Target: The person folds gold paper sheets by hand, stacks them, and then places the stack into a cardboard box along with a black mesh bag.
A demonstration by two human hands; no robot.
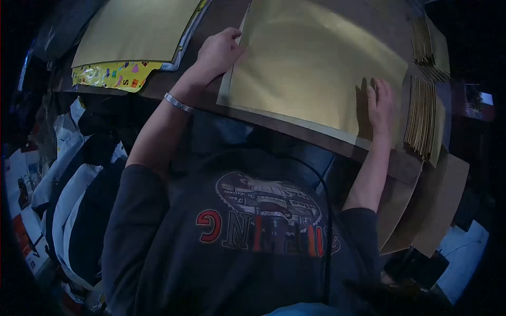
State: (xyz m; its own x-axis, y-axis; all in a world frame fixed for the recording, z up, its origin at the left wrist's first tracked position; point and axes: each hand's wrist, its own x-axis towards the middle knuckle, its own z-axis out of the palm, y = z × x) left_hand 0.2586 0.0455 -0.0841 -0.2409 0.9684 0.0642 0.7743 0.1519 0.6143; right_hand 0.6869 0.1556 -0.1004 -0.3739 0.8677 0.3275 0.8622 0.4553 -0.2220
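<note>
The head view shows the left hand (219, 52) at the left edge of a gold sheet (311, 68), its fingers bent in towards that edge; whether they pinch it, I cannot tell. The right hand (380, 108) is over the sheet's right part, near the side edge, fingers nearly straight and the thumb a little apart, gripping nothing that shows. Whether it presses on the surface is unclear.

The gold sheet lies flat between the hands, its long axis seemingly running crosswise from one to the other. The right hand is over its surface, while the left is at its border. A pale sheet (225, 87) shows from under it along the left and near edges, and both are on a brown table (219, 16).

Outward to the left, beyond the bracelet (179, 102) on the left wrist, a tan sheet (132, 31) covers most of a yellow printed wrapper (113, 75). Just beyond the right hand stand two bundles of folded brown card, a near bundle (421, 121) and a far bundle (421, 45). Below them is open cardboard (443, 200), perhaps a box; its contents cannot be made out.
</note>
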